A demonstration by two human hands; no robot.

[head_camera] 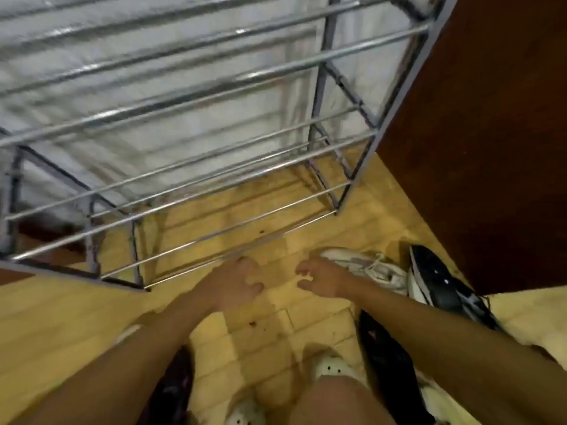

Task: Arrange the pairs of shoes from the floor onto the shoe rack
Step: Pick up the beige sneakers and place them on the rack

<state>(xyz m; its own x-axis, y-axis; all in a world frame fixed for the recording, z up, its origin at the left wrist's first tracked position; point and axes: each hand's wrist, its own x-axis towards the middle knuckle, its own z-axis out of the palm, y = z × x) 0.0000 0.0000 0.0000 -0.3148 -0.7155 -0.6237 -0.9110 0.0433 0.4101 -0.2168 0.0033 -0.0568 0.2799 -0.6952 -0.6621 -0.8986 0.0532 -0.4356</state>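
A bare metal shoe rack with several tiers of silver rods stands in front of me, with no shoes on it. My left hand hovers just before its lowest front rod, fingers curled loosely and holding nothing. My right hand is beside it, fingers apart and holding nothing, right next to a white laced sneaker on the floor. A black-and-white sneaker lies to the right of that. Another black shoe lies under my right forearm, and a dark shoe under my left forearm.
A dark brown wooden cabinet stands at the right, close against the rack. The floor is yellowish tile. White perforated clogs are on my feet at the bottom centre, with my knee above them. A pale sheet hangs behind the rack.
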